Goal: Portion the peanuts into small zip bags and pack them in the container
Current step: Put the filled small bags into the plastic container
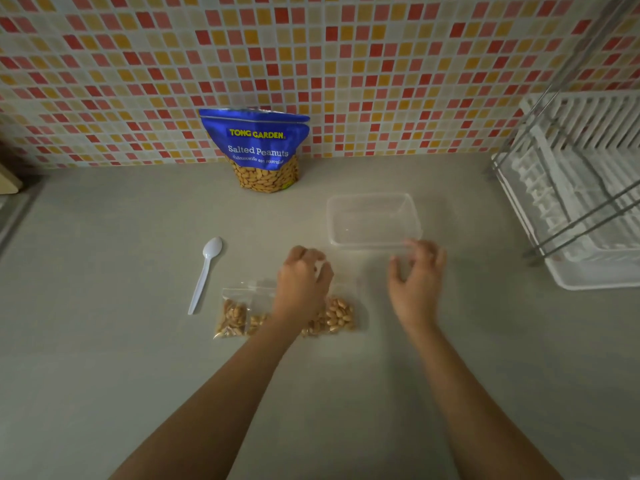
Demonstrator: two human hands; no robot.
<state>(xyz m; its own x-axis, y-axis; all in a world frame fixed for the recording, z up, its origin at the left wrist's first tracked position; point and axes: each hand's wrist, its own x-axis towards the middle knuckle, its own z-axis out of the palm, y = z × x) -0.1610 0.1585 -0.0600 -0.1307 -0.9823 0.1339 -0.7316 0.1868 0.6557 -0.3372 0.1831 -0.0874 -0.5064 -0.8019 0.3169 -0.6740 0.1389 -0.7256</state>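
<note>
A blue Salted Peanuts bag (259, 147) stands against the tiled wall. In front of it to the right sits a clear plastic container (374, 233), with nothing in it that I can see. Three small zip bags of peanuts lie on the counter: one at the left (232, 317), a second (258, 318) overlapping it, and a third (337, 318) partly under my left wrist. My left hand (303, 282) has its fingers curled and pinches the top of that third bag. My right hand (417, 271) hovers blurred by the container's near edge, fingers loosely curved, holding nothing.
A white plastic spoon (206, 271) lies left of the zip bags. At the right edge stands a white dish rack (581, 209) with a metal frame. A wooden object (8, 181) shows at the far left. The counter (104, 341) is grey.
</note>
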